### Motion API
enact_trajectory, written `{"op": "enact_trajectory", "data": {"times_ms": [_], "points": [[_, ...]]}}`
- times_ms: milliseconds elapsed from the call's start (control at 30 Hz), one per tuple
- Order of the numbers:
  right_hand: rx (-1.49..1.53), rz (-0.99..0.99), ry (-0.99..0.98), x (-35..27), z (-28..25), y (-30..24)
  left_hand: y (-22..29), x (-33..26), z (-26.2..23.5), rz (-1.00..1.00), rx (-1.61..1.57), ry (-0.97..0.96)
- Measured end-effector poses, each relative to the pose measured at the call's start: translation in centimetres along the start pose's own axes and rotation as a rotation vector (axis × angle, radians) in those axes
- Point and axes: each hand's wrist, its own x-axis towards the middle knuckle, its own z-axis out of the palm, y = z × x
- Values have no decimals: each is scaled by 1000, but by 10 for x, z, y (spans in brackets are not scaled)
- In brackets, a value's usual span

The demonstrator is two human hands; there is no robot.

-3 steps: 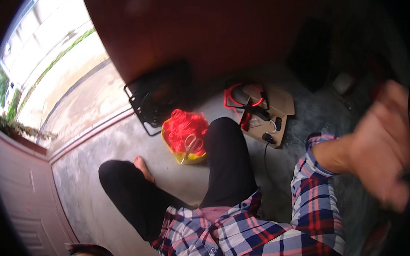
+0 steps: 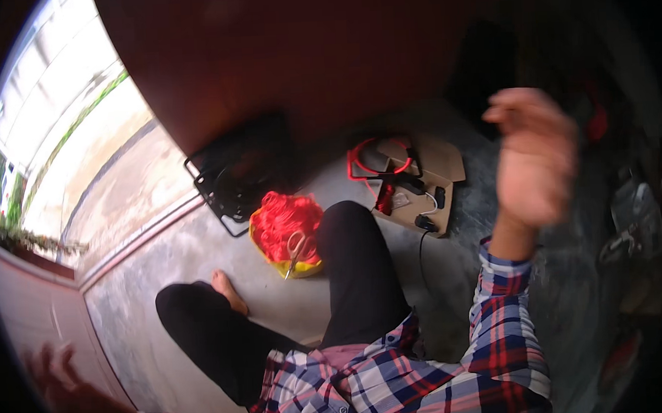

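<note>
One pair of scissors [image 2: 296, 254] is being carried on red yarn [image 2: 286, 222] in a yellow bag [image 2: 268, 258], well apart from the raised, empty, loosely open right hand [image 2: 533, 161].

Grey concrete floor [image 2: 200, 256]; dark reddish wall [image 2: 280, 54]; daylight outside.
</note>
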Motion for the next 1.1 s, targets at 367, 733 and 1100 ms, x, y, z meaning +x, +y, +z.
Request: {"op": "enact_trajectory", "data": {"times_ms": [367,733,1100], "points": [[-1161,1419,-500,-455,-250,175,-105,-166,172,-304,-476,-626],[-1182,2024,195,-586,-208,200,64,-151,237,-644,27,-852],[-1193,1885,25,-552,-196,241,-60,-299,412,-1014,-213,-1017]]}}
